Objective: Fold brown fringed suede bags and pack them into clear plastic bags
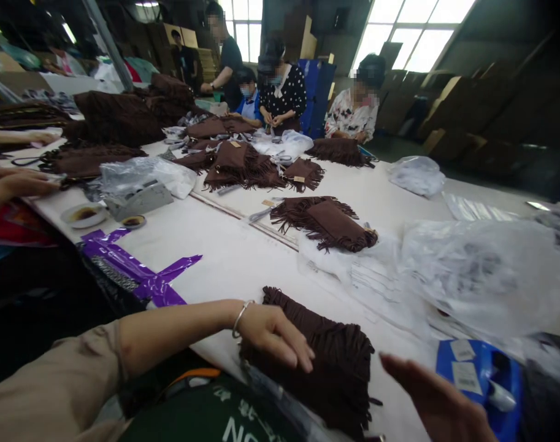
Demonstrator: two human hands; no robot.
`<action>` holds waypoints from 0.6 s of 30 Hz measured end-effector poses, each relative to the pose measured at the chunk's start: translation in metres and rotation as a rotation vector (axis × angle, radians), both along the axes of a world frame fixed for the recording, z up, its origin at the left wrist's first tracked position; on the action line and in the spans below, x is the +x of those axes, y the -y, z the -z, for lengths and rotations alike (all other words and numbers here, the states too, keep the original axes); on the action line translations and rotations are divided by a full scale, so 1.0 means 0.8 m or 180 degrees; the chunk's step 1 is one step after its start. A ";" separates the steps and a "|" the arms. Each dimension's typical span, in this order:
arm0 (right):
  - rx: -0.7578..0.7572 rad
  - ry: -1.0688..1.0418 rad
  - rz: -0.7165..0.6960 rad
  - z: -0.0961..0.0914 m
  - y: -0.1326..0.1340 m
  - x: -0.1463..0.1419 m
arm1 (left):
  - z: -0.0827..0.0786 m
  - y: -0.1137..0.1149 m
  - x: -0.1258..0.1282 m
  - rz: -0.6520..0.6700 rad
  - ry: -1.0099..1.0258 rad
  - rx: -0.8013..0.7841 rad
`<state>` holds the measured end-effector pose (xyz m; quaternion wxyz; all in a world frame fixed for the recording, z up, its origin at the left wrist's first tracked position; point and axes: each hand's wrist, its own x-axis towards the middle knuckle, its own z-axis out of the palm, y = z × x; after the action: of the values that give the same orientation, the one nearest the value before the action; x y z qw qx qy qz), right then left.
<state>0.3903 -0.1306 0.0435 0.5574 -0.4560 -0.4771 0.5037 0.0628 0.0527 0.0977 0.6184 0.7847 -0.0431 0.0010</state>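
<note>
A dark brown fringed bag (326,374) lies flat at the near edge of the white table, in front of me. My left hand (276,334), with a silver bangle at the wrist, rests palm down on its upper part, fingers stretched out. Just right of the bag, my right hand (431,396) is held off it with fingers extended and nothing in them. Part of that hand is cut off by the bottom edge. Clear plastic (284,399) shows along the bag's near side, by my body.
Another fringed bag (339,224) lies farther up the table (206,245). Clear plastic bags (473,276) and a blue tray (477,380) are at the right. Purple tape (155,282) and small dishes (84,215) are at the left. Several co-workers (282,92) stand around more brown bags.
</note>
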 end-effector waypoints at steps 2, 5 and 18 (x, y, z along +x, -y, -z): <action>-0.0118 -0.0151 0.0909 -0.010 -0.025 0.022 | -0.007 -0.037 0.005 -0.0752 -0.0061 -0.0050; -0.0695 0.0655 0.1007 0.008 -0.067 0.026 | 0.018 -0.084 0.013 -0.1681 -0.0402 0.0607; -0.0124 0.2200 -0.1034 0.023 0.010 -0.117 | 0.055 0.010 0.047 -0.0331 -0.0212 0.1455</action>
<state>0.2970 -0.1384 0.0253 0.2678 -0.5279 -0.6934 0.4110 0.1008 0.0448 0.0537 0.4248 0.9051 0.0188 -0.0028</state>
